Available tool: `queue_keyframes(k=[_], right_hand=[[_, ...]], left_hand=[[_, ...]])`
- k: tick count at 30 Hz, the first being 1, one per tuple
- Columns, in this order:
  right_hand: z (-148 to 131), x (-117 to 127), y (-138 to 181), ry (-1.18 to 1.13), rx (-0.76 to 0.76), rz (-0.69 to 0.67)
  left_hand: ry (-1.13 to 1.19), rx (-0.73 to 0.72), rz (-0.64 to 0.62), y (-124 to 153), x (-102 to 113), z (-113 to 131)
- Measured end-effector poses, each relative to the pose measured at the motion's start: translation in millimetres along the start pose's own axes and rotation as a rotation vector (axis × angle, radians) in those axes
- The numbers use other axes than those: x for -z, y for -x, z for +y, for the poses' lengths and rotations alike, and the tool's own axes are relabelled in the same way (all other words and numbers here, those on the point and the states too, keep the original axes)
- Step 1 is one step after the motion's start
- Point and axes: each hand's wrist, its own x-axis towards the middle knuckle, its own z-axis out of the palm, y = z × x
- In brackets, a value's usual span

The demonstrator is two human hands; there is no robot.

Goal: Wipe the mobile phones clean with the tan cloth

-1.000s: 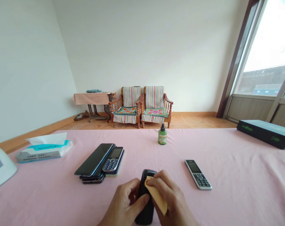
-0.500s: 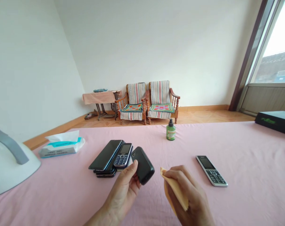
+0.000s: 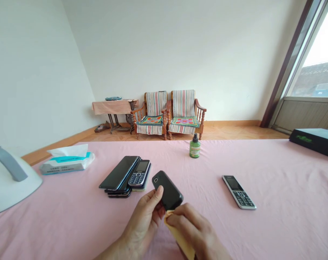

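Observation:
A black mobile phone (image 3: 168,191), its back with a small camera facing up, is gripped by my left hand (image 3: 145,216), thumb lying over one edge. My right hand (image 3: 193,227) pinches a folded yellow cloth (image 3: 178,236), whose front end meets the phone's lower edge. To the left lie stacked smartphones (image 3: 119,173), with a keypad phone (image 3: 139,173) on a second pile beside them. Another keypad phone (image 3: 239,192), silver-rimmed, rests face up on the right of the pink tablecloth (image 3: 277,202).
A green spray bottle (image 3: 194,147) stands near the table's far edge. On the left are a tissue pack (image 3: 66,164) and a white, grey-handled object (image 3: 12,187). A black box (image 3: 313,142) sits at the far right. Two armchairs (image 3: 182,112) stand beyond the table.
My right hand has moved left with the cloth and brought it against the phone's lower edge. The phone has tilted slightly in my left hand. The view has shifted a little.

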Motion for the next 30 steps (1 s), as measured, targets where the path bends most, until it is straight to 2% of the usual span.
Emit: queue_keyframes(k=[3, 7, 10, 16, 23, 30], right_hand=[[-4, 10, -5, -0.030, -0.037, 0.026], [2, 38, -15, 0.117, -0.179, 0.285], [12, 51, -20, 0.210, -0.243, 0.363], [19, 50, -20, 0.195, -0.262, 0.294], [19, 49, -20, 0.205, -0.287, 0.282], [22, 50, -19, 0.217, -0.324, 0.249]], left_hand=[[-0.036, -0.002, 0.007, 0, 1, 1], [-0.193, 0.015, -0.021, 0, 2, -2], [-0.393, 0.028, -0.068, 3, 3, -8], [-0.675, -0.010, -0.180, 5, 6, -16], [-0.696, 0.004, -0.219, 3, 4, -9], [-0.730, -0.042, -0.136, 4, 1, -6]])
